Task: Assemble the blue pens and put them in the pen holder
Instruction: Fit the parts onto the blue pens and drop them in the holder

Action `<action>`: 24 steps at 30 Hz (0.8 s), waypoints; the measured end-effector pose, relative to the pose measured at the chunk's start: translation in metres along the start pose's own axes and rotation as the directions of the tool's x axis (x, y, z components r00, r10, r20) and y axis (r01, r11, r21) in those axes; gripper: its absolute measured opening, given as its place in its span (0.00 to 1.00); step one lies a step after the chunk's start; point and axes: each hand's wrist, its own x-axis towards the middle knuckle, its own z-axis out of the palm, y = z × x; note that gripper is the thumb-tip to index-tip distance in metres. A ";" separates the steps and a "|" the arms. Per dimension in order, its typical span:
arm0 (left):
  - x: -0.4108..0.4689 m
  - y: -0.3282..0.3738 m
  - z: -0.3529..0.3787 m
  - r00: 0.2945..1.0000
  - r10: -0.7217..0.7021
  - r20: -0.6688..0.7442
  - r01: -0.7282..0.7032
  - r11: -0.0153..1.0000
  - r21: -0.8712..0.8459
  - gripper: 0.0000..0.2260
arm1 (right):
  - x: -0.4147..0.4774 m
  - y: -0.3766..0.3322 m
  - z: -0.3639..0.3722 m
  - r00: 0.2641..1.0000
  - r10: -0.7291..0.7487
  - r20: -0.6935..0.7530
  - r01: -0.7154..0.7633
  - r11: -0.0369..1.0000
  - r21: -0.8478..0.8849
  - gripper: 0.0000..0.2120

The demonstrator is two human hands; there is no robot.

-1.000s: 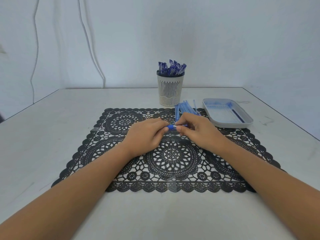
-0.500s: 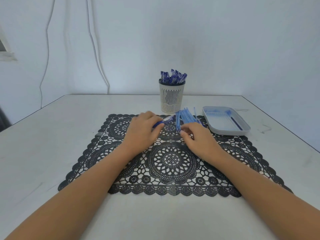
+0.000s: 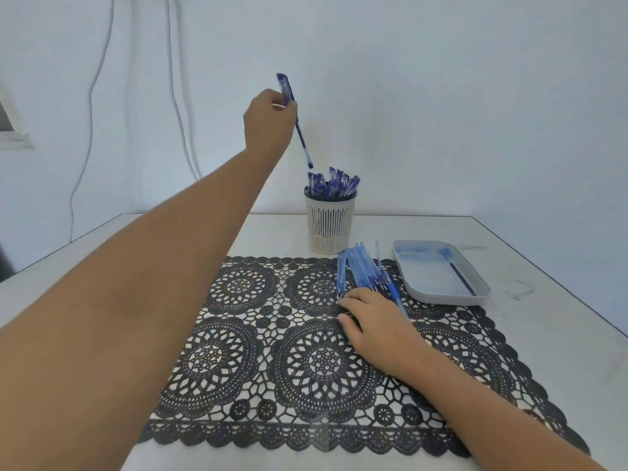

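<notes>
- The left hand [image 3: 268, 117] pinched the assembled blue pen [image 3: 300, 132] near its capped upper end, with the tip down, above and just left of the pen holder [image 3: 329, 226].
- The pen holder stood on the tabletop [image 3: 272, 232], crowded with pens.
- The pen appeared light, stiff and smooth. A pinch high on the barrel should steer the tip into a gap.
- The right hand [image 3: 370, 321] rested at the near ends of the loose pen parts [image 3: 360, 270]. Whether its fingers gripped one could not be determined.

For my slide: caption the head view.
Left hand holds assembled blue pen above white slotted pen holder; right hand beside loose blue refills.
</notes>
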 end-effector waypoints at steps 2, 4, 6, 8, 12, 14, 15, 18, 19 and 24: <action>0.008 -0.002 0.016 1.000 0.002 0.011 -0.003 0.999 0.038 0.06 | 0.001 0.001 0.001 1.000 -0.004 -0.009 0.004 1.000 -0.003 0.19; 0.008 -0.009 0.033 0.999 0.007 0.053 -0.014 0.993 0.120 0.07 | 0.001 0.001 0.003 1.000 -0.006 -0.015 0.006 1.000 0.000 0.19; 0.000 -0.015 0.045 0.993 0.023 0.118 -0.045 0.981 0.186 0.09 | 0.001 0.001 0.004 1.000 -0.009 -0.024 0.009 1.000 0.004 0.19; -0.008 -0.021 0.055 0.981 0.054 0.187 -0.094 0.973 0.210 0.15 | 0.000 0.001 0.004 1.000 -0.011 -0.024 0.011 1.000 0.001 0.19; -0.017 -0.036 0.066 0.938 0.092 0.333 -0.208 0.921 0.330 0.15 | 0.000 0.001 0.004 1.000 -0.017 -0.025 0.017 1.000 -0.005 0.19; -0.023 -0.043 0.067 0.913 0.096 0.397 -0.276 0.861 0.428 0.10 | -0.001 0.001 0.003 1.000 -0.015 -0.021 0.015 1.000 -0.003 0.19; -0.026 -0.047 0.067 0.907 0.099 0.410 -0.301 0.833 0.464 0.10 | -0.001 0.001 0.003 1.000 -0.014 -0.017 0.014 1.000 -0.002 0.19; -0.031 -0.058 0.060 0.901 0.122 0.417 -0.337 0.802 0.494 0.15 | 0.000 0.001 0.003 1.000 -0.004 -0.008 0.004 1.000 -0.007 0.20; -0.033 -0.060 0.056 0.906 0.120 0.406 -0.325 0.813 0.484 0.16 | 0.001 0.001 0.002 1.000 -0.002 -0.006 0.002 1.000 -0.007 0.20; -0.058 -0.060 0.028 0.946 0.152 0.287 -0.251 0.903 0.348 0.12 | 0.000 0.000 -0.006 1.000 -0.002 -0.013 0.001 0.999 -0.040 0.16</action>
